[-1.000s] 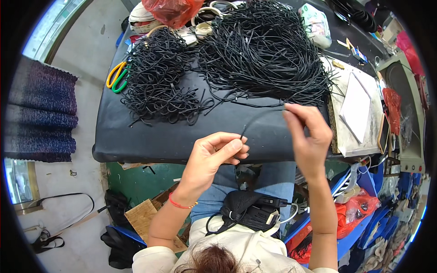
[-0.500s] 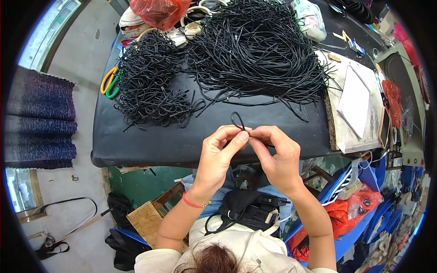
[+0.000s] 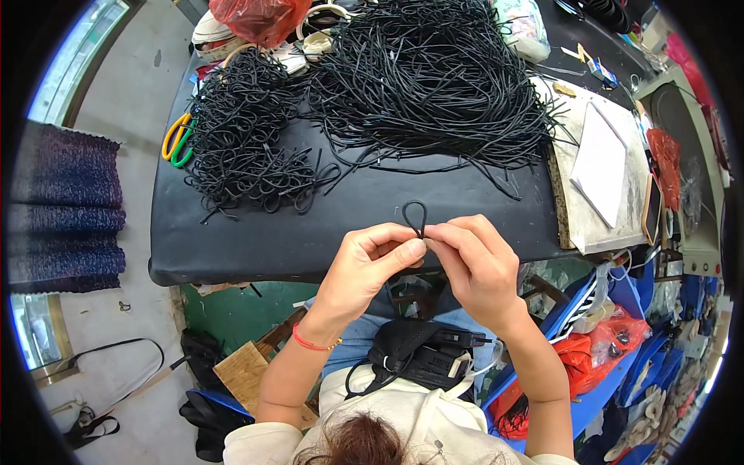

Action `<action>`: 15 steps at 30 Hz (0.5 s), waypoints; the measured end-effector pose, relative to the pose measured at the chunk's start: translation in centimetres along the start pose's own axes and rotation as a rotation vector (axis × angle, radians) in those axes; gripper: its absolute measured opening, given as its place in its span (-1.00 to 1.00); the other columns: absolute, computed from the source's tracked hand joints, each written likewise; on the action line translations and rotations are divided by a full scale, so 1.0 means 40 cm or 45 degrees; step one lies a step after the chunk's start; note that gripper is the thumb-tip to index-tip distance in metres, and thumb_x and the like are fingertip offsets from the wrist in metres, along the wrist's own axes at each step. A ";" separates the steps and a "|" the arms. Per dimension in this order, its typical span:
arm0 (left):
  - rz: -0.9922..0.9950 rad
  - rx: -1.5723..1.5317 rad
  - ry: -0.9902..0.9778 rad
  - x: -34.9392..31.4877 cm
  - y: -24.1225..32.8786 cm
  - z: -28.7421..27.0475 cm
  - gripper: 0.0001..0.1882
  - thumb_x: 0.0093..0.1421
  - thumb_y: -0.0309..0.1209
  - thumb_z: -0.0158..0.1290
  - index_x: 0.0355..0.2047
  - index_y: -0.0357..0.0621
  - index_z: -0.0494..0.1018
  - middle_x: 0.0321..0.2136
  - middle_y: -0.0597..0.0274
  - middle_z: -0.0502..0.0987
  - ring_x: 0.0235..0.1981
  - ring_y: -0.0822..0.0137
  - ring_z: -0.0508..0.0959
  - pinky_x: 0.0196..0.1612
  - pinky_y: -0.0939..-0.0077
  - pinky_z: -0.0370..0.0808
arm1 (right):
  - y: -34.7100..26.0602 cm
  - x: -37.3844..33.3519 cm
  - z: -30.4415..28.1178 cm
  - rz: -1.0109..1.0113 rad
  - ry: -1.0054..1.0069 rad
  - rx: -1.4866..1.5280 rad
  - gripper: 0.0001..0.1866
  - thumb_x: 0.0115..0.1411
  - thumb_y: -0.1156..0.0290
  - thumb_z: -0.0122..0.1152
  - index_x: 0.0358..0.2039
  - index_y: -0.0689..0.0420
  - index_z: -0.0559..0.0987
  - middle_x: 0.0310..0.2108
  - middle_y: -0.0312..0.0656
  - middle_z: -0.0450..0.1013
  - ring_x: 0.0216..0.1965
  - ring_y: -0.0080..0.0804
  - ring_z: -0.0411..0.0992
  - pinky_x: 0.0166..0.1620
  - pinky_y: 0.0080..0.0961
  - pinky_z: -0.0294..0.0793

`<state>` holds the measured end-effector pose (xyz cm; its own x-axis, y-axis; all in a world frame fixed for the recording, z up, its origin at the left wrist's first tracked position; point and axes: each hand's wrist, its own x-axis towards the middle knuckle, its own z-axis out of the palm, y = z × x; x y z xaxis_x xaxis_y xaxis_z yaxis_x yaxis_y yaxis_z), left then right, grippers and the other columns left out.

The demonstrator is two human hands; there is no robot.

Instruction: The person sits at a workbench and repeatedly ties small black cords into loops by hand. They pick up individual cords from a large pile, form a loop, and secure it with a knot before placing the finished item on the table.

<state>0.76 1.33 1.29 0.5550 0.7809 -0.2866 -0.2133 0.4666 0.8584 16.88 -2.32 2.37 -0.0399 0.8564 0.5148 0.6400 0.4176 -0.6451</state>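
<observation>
A thin black cord (image 3: pixel 415 218) stands up in a small teardrop loop between my hands, just past the near edge of the black table. My left hand (image 3: pixel 377 257) pinches it at the loop's base with thumb and forefinger. Meeting it there, my right hand (image 3: pixel 473 260) also has thumb and fingertips closed on the cord. Most of the cord below the pinch is hidden by my fingers. Farther off lies a big heap of long black cords (image 3: pixel 426 85). To its left is a smaller pile of looped black cords (image 3: pixel 244 128).
Scissors with yellow and green handles (image 3: pixel 180 141) lie by the left pile. A red plastic bag (image 3: pixel 260 17) sits at the back left. On the right, a pale board (image 3: pixel 562 198) bears a white sheet (image 3: pixel 601 163). A blue bin with red bags (image 3: pixel 612 341) stands below right.
The cord's loop has turned more upright and rounder, facing me. My hands have drawn slightly nearer to me, still pinching the cord together.
</observation>
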 end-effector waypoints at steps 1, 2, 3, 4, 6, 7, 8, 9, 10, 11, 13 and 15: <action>0.030 0.033 0.032 -0.002 0.001 0.004 -0.86 0.16 -0.44 0.04 -0.38 -0.29 0.48 -0.46 0.32 0.48 -0.42 0.54 0.47 -0.25 0.68 0.42 | 0.002 0.001 -0.007 -0.012 -0.028 -0.078 -0.80 -0.10 0.60 0.22 -0.38 0.20 0.51 -0.48 -0.20 0.39 -0.46 -0.30 0.36 -0.40 -0.44 0.33; 0.058 0.084 0.086 -0.004 0.003 0.005 -0.86 0.15 -0.45 0.04 -0.39 -0.29 0.48 -0.46 0.32 0.49 -0.42 0.54 0.46 -0.28 0.66 0.42 | 0.004 0.003 -0.026 -0.025 -0.059 -0.150 -0.80 -0.10 0.59 0.22 -0.38 0.19 0.51 -0.49 -0.21 0.38 -0.46 -0.30 0.36 -0.40 -0.45 0.31; 0.088 0.137 0.140 -0.005 0.005 0.004 -0.87 0.15 -0.45 0.04 -0.39 -0.30 0.48 -0.47 0.32 0.49 -0.43 0.54 0.46 -0.30 0.65 0.42 | 0.007 0.007 -0.044 -0.041 -0.088 -0.222 -0.81 -0.09 0.58 0.23 -0.38 0.19 0.51 -0.49 -0.22 0.38 -0.46 -0.31 0.35 -0.40 -0.46 0.29; 0.117 0.190 0.193 -0.007 0.008 0.002 -0.87 0.15 -0.46 0.04 -0.39 -0.30 0.48 -0.47 0.32 0.49 -0.44 0.55 0.45 -0.33 0.64 0.42 | 0.002 0.005 -0.064 -0.047 -0.124 -0.309 -0.80 -0.10 0.55 0.22 -0.38 0.16 0.52 -0.50 -0.24 0.36 -0.47 -0.33 0.32 -0.40 -0.48 0.23; 0.192 0.728 0.085 -0.010 0.024 0.002 -0.90 0.13 -0.50 0.04 -0.39 -0.30 0.48 -0.47 0.29 0.49 -0.44 0.53 0.46 -0.36 0.60 0.43 | -0.027 0.015 -0.107 -0.175 -0.290 -0.400 -0.80 -0.13 0.55 0.21 -0.39 0.15 0.52 -0.50 -0.25 0.34 -0.49 -0.35 0.30 -0.41 -0.49 0.21; 0.228 0.995 0.023 -0.012 0.027 0.002 -0.91 0.12 -0.52 0.04 -0.39 -0.31 0.48 -0.47 0.28 0.50 -0.44 0.52 0.47 -0.37 0.58 0.43 | -0.034 0.023 -0.111 -0.210 -0.303 -0.360 -0.80 -0.14 0.54 0.21 -0.40 0.14 0.52 -0.49 -0.26 0.34 -0.49 -0.35 0.29 -0.41 -0.48 0.22; 0.466 1.205 -0.129 -0.017 0.023 0.006 -0.91 0.08 -0.59 0.03 -0.38 -0.31 0.47 -0.46 0.24 0.50 -0.45 0.50 0.48 -0.41 0.58 0.43 | -0.037 0.040 -0.111 -0.250 -0.314 -0.319 -0.80 -0.15 0.53 0.21 -0.41 0.13 0.53 -0.49 -0.26 0.34 -0.49 -0.36 0.29 -0.40 -0.48 0.23; 0.451 1.065 -0.223 -0.024 0.025 0.014 -0.89 0.06 -0.58 0.03 -0.36 -0.28 0.48 -0.48 0.18 0.49 -0.47 0.37 0.49 -0.40 0.51 0.42 | -0.033 0.054 -0.110 -0.289 -0.325 -0.278 -0.79 -0.16 0.53 0.21 -0.42 0.13 0.53 -0.49 -0.26 0.34 -0.49 -0.36 0.29 -0.40 -0.48 0.24; 0.435 0.923 -0.314 -0.031 0.031 0.022 -0.87 0.05 -0.57 0.03 -0.35 -0.26 0.49 -0.50 0.11 0.47 -0.49 0.25 0.49 -0.38 0.45 0.42 | -0.009 0.053 -0.101 -0.168 -0.263 -0.120 -0.84 -0.11 0.54 0.21 -0.42 0.15 0.52 -0.52 -0.24 0.33 -0.51 -0.36 0.30 -0.41 -0.48 0.28; 0.256 0.733 -0.292 -0.036 0.047 0.020 -0.86 0.10 -0.54 0.03 -0.32 -0.27 0.49 -0.46 0.19 0.49 -0.47 0.40 0.49 -0.36 0.52 0.43 | 0.005 0.043 -0.097 0.043 -0.230 -0.021 -0.86 -0.07 0.55 0.20 -0.41 0.17 0.52 -0.52 -0.22 0.34 -0.52 -0.35 0.31 -0.43 -0.49 0.30; 0.041 0.054 -0.130 -0.037 0.030 0.017 -0.79 0.17 -0.49 -0.01 -0.18 -0.29 0.44 -0.37 0.29 0.48 -0.42 0.56 0.45 -0.33 0.65 0.45 | 0.005 0.022 -0.087 0.279 -0.233 0.150 -0.88 0.01 0.57 0.16 -0.38 0.21 0.51 -0.54 -0.18 0.35 -0.54 -0.34 0.34 -0.45 -0.51 0.32; 0.019 -0.098 -0.089 -0.028 0.020 0.028 -0.74 0.19 -0.48 -0.02 -0.11 -0.29 0.40 -0.33 0.28 0.48 -0.41 0.56 0.45 -0.32 0.66 0.46 | -0.017 -0.007 -0.073 0.342 -0.296 0.269 -0.86 0.04 0.60 0.13 -0.33 0.24 0.51 -0.51 -0.15 0.38 -0.53 -0.35 0.37 -0.45 -0.52 0.34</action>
<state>0.86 0.35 2.76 0.6058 0.7581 -0.2413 -0.2814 0.4879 0.8263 18.69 -3.74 4.29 -0.0808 0.9791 0.1864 0.4803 0.2021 -0.8535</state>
